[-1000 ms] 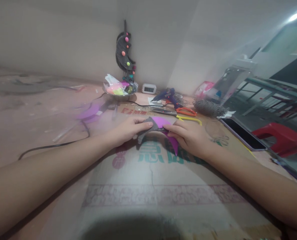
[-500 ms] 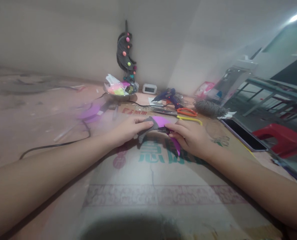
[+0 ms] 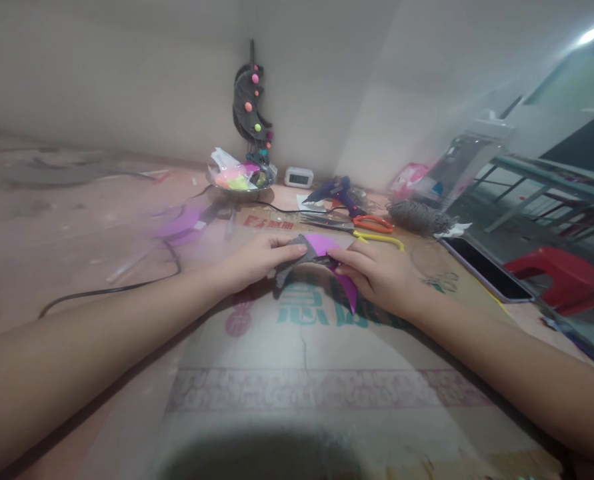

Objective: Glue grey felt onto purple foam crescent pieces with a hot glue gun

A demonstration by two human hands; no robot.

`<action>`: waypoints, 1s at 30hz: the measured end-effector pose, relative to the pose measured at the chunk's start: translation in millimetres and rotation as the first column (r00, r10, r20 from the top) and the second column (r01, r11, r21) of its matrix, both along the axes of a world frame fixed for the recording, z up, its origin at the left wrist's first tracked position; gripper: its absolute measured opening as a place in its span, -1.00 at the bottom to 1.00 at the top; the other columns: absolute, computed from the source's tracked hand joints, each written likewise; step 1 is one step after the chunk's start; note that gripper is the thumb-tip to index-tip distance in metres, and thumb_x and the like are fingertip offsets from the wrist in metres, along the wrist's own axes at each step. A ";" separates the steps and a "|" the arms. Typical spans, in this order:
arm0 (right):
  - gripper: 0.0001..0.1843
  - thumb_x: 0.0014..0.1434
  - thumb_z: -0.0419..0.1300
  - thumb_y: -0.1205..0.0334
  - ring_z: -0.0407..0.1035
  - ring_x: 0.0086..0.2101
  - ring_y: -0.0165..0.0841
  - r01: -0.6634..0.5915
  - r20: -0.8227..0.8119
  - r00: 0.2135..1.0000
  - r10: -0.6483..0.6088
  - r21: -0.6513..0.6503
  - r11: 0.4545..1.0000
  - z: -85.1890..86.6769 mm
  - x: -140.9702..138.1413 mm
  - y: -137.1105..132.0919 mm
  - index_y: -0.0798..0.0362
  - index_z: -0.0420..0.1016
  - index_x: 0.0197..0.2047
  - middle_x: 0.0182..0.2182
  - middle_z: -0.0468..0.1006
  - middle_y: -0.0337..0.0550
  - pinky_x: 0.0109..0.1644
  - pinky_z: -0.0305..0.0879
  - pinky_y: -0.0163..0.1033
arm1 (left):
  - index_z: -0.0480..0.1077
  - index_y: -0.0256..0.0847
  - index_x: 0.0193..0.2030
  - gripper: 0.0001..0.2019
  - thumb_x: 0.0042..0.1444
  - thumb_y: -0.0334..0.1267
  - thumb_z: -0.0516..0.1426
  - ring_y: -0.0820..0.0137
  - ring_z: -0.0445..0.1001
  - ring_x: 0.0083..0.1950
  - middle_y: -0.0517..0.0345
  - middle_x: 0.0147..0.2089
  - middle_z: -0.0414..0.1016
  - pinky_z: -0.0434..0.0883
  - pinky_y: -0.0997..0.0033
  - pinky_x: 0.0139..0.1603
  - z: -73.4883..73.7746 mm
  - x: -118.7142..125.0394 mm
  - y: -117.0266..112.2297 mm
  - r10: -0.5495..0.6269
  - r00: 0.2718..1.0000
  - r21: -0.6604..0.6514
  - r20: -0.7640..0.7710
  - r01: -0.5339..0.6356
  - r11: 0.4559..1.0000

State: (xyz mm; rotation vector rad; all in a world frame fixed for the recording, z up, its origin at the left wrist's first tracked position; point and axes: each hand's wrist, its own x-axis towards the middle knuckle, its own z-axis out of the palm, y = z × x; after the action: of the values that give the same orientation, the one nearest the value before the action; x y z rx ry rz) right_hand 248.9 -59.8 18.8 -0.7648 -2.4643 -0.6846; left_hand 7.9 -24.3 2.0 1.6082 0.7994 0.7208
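Here, at frame centre, the left hand [image 3: 257,261] and right hand [image 3: 377,272] each keep a closed grip on the grey-and-purple felt piece [image 3: 313,253], pinched over flattened cardboard [image 3: 307,347] covering the worktop; scissors [image 3: 371,225] and a glue gun [image 3: 335,191] lie behind, toward the wall corner

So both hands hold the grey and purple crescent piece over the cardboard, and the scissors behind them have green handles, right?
Not quite. The head view shows orange handles on the scissors, not green. The left hand and right hand do hold the grey and purple crescent piece over the cardboard.
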 end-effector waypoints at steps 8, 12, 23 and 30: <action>-0.72 0.35 0.00 0.23 0.33 -0.46 -0.39 0.002 -0.051 0.999 -0.004 -0.030 1.000 -3.7 0.6 1.9 0.11 0.51 -0.08 -0.45 0.50 -0.14 -0.43 0.14 -0.31 | 0.50 -0.25 -0.29 -0.68 0.11 0.00 0.16 0.44 0.42 -0.37 0.16 -0.35 0.53 0.35 0.49 -0.36 -1.5 -1.0 1.7 -0.028 0.999 -0.018 0.023 0.028 0.999; -0.71 0.35 -0.01 0.21 0.34 -0.45 -0.38 0.001 -0.077 0.997 -0.006 -0.066 0.998 -5.6 2.4 2.4 0.13 0.48 -0.05 -0.43 0.51 -0.13 -0.41 0.17 -0.30 | 0.50 -0.24 -0.30 -0.72 0.10 -0.04 0.18 0.45 0.43 -0.36 0.17 -0.32 0.54 0.36 0.50 -0.34 -1.0 0.5 0.8 -0.006 0.998 -0.037 0.064 0.009 0.999; -0.70 0.36 -0.02 0.20 0.30 -0.48 -0.39 0.028 -0.043 0.999 -0.031 -0.048 0.998 -4.3 1.9 1.9 0.14 0.49 -0.07 -0.46 0.48 -0.13 -0.44 0.11 -0.29 | 0.48 -0.26 -0.28 -0.71 0.13 -0.04 0.14 0.47 0.39 -0.45 0.17 -0.40 0.47 0.32 0.51 -0.45 -2.1 0.5 0.9 0.014 0.999 -0.022 0.035 -0.013 1.000; -0.68 0.36 -0.03 0.20 0.28 -0.49 -0.38 0.039 0.003 0.999 -0.039 -0.017 0.999 -1.9 0.3 0.0 0.15 0.50 -0.07 -0.46 0.48 -0.12 -0.46 0.08 -0.28 | 0.45 -0.25 -0.32 -0.72 0.13 -0.04 0.14 0.50 0.34 -0.51 0.21 -0.46 0.43 0.28 0.52 -0.50 -1.2 0.7 -0.1 0.031 0.999 -0.004 0.028 -0.031 1.000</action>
State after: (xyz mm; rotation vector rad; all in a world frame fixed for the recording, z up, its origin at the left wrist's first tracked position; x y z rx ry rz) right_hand 249.2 -59.9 16.9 -0.8210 -2.4666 -0.6805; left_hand 8.6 -24.4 0.8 1.5828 0.8063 0.7621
